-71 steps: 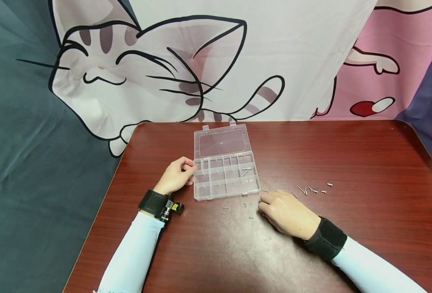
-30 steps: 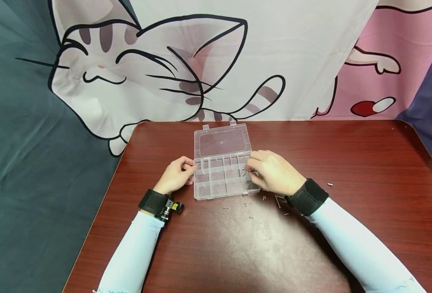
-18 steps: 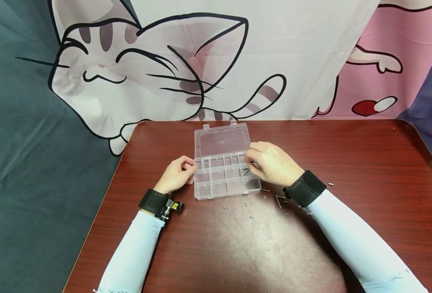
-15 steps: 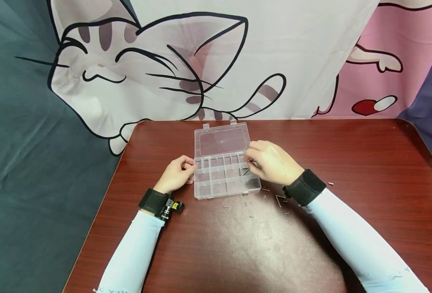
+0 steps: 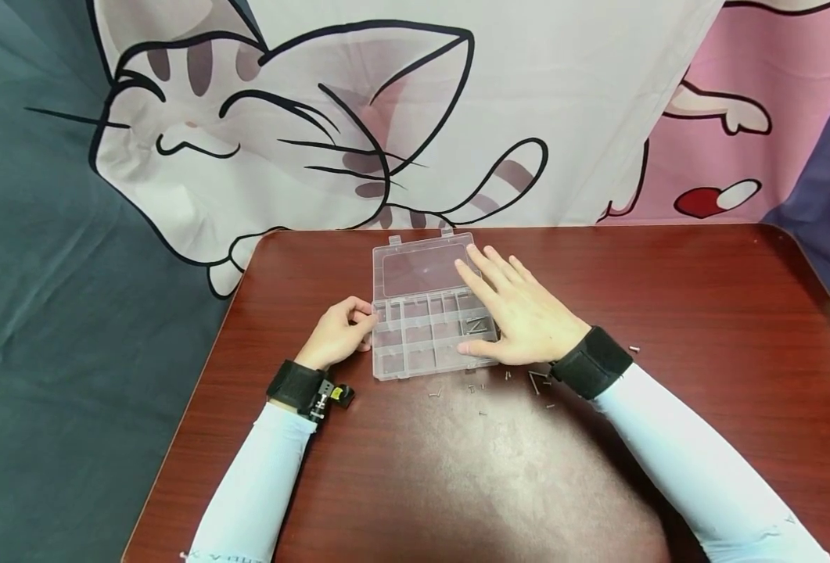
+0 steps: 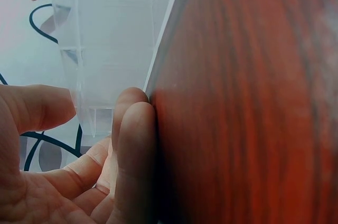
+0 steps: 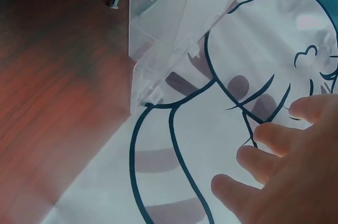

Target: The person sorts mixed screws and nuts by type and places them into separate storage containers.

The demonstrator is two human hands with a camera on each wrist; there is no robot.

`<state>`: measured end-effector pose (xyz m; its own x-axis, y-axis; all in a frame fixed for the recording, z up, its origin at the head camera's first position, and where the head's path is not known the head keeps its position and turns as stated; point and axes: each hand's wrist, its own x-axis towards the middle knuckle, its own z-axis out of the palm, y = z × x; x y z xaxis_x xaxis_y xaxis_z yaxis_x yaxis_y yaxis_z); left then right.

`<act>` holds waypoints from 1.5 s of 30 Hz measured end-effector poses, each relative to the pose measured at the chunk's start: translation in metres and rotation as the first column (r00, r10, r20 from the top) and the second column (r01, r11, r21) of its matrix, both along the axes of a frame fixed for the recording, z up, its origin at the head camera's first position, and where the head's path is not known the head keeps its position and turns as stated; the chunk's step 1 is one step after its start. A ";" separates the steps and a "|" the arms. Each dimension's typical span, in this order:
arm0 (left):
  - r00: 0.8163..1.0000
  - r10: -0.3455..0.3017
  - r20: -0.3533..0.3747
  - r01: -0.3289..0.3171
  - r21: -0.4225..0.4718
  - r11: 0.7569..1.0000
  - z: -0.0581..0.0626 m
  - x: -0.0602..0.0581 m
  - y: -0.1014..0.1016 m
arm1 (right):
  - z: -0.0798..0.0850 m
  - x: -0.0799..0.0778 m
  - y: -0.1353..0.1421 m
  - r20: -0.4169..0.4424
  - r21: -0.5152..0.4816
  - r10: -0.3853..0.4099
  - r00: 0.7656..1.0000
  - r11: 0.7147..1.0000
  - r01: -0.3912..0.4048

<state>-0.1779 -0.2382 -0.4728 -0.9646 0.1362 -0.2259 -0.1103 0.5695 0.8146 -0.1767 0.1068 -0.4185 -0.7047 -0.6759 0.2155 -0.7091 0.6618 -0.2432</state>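
Note:
A clear plastic compartment box (image 5: 420, 361) lies on the table with its lid (image 5: 425, 270) laid back. My left hand (image 5: 337, 332) holds its left edge; in the left wrist view the thumb (image 6: 45, 109) is at the wall's upper rim and the fingertips (image 6: 136, 121) are low at the side. My right hand (image 5: 523, 317) hovers over the box's right side with fingers spread and nothing in them. A few long screws (image 5: 476, 325) lie in a right-hand compartment, also seen through the wall in the right wrist view. Part of the box's right side is hidden beneath the right hand.
Several small loose screws are scattered in front of the box, among them a short one (image 5: 435, 393) and longer ones (image 5: 535, 383) near the right wrist. Another screw (image 5: 634, 349) lies farther right on the brown table (image 5: 703, 313). A printed cloth (image 5: 569, 94) hangs behind.
My right hand has come from the loose screws to the box, and its pinched fingers have spread apart. One more screw shows in the right-hand compartment. The left hand keeps its place.

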 end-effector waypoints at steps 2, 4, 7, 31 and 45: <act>1.000 0.002 -0.002 -0.002 -0.001 1.000 -0.001 -0.001 0.000 | -0.001 0.001 0.001 -0.007 0.000 0.000 1.000 1.000 0.000; 1.000 0.004 -0.002 -0.004 0.002 1.000 -0.002 -0.002 0.000 | -0.002 0.002 0.003 -0.010 0.002 0.001 1.000 1.000 -0.001; 1.000 0.006 -0.004 -0.006 0.003 1.000 -0.002 -0.002 0.001 | -0.004 0.005 0.006 -0.013 0.012 0.000 1.000 1.000 0.001; 1.000 0.008 0.001 -0.008 -0.005 1.000 0.001 0.001 0.002 | -0.028 0.047 0.054 -0.026 0.003 -0.022 0.999 1.000 0.022; 1.000 0.015 0.007 -0.015 0.005 1.000 0.002 0.001 0.002 | -0.047 0.068 0.059 -0.124 -0.060 0.018 0.992 0.998 -0.025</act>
